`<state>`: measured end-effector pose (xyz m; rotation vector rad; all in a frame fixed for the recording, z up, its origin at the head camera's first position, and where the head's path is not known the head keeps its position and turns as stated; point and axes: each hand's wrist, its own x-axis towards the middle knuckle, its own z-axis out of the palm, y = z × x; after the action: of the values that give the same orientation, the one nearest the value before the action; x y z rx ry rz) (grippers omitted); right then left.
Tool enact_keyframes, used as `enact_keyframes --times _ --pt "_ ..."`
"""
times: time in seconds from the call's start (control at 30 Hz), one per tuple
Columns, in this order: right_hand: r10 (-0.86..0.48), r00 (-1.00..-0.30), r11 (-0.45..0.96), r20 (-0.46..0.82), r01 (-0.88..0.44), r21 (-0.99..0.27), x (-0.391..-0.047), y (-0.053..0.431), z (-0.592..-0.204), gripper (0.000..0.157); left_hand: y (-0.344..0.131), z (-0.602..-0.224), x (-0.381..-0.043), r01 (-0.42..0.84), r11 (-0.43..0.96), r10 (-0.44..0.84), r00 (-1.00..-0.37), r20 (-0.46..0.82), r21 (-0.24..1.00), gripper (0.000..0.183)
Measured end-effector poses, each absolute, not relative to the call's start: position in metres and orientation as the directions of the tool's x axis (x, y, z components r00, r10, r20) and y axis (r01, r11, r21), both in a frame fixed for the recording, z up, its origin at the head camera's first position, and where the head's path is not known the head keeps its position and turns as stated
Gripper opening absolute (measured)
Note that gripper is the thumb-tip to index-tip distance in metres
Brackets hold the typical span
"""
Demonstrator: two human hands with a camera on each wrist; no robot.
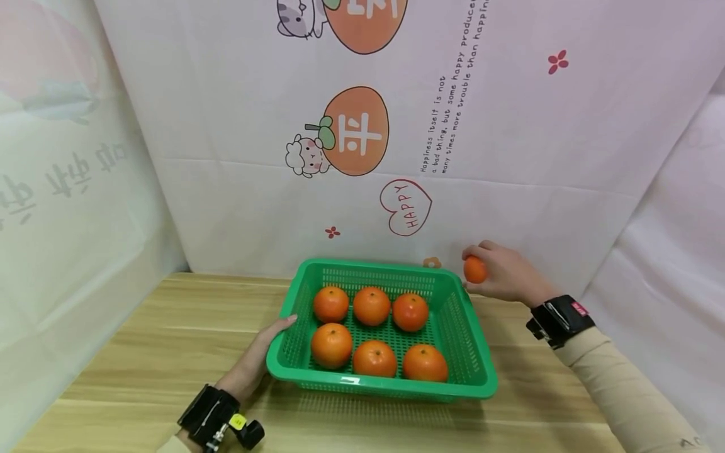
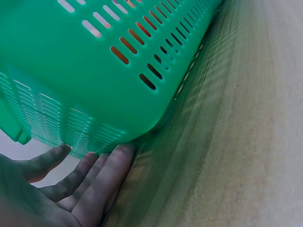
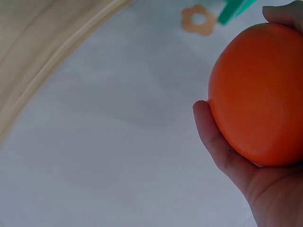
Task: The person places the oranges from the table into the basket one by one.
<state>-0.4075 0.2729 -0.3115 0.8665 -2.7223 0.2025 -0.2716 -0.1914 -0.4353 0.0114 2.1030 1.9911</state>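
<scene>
A green plastic basket [image 1: 382, 389] stands on the table with several oranges [image 1: 371, 306] in two rows inside. At its left side is my left hand [image 1: 257, 352], one digit reaching the rim. In the left wrist view, the nearly straight fingers [image 2: 111, 172] touch the outer wall near the tabletop. My right hand [image 1: 501, 270] is raised just beyond the basket's far right corner and grips another orange [image 1: 474, 269]. The right wrist view shows this orange [image 3: 258, 99] between the digits, cut off by the frame edge.
The wooden table [image 1: 187, 340] extends on both sides of the basket. Close behind it rises a white printed cloth [image 1: 255, 189], with more white cloth [image 1: 680, 239] at the right and left.
</scene>
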Motion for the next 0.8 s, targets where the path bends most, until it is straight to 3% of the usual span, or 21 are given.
enact_keyframes --times 0.8 --pt "-0.682 -0.664 0.686 0.308 -0.726 -0.047 -0.375 0.201 -0.297 0.051 -0.192 -0.435 -0.271 -0.157 0.079 0.182 -0.969 -0.17 0.984 0.081"
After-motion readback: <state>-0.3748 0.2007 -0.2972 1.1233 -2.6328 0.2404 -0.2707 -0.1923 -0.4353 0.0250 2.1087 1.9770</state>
